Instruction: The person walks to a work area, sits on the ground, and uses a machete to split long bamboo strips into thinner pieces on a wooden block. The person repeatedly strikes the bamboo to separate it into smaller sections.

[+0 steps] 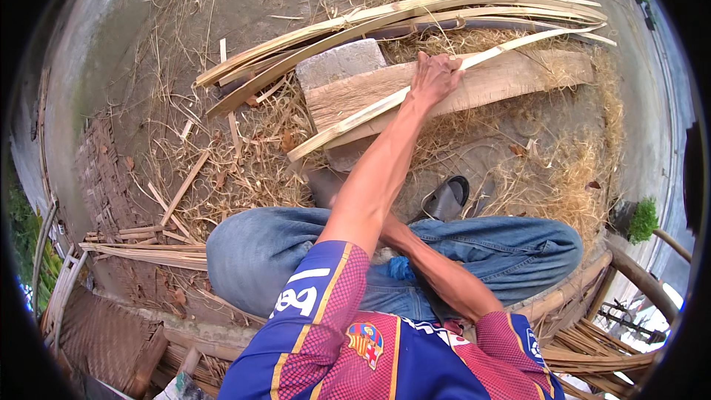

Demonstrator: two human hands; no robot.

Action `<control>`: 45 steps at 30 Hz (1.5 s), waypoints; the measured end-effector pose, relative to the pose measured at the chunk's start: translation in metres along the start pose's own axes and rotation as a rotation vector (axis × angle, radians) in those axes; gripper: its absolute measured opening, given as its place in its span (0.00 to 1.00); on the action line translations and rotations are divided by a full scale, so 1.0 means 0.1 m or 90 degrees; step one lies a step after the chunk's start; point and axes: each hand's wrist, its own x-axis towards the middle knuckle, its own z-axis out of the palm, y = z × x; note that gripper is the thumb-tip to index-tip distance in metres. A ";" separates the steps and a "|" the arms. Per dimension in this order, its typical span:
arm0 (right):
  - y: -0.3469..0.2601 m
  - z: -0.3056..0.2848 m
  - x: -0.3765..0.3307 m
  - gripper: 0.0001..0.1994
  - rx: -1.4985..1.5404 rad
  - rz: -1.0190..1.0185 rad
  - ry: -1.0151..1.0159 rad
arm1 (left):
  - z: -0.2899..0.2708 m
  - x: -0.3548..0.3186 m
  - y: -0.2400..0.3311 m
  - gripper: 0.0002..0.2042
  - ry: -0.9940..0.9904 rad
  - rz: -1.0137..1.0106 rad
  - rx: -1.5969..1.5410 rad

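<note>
My left hand point(435, 80) is closed round a long pale bamboo strip point(363, 115), which slants from lower left to upper right. The strip lies across a wide, flat wooden board point(518, 81). One end of the board rests by a grey stone block point(342, 63). My right forearm point(452, 278) reaches inward over my lap and passes beneath the left forearm, which hides the right hand and its fingers. A scrap of blue cloth point(401, 268) and a dark strip lie in my lap by that forearm.
Beyond the board lies a bundle of long split bamboo strips point(415, 11). Curly shavings point(259, 141) litter the ground. A dark sandal point(448, 198) shows past my knees. More thin strips point(148, 252) lie at left, and a bundle of canes point(600, 352) at lower right.
</note>
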 end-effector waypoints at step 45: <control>0.03 0.00 0.03 0.31 0.026 -0.041 0.327 | -0.06 -0.07 0.29 0.17 -0.014 -0.161 -0.117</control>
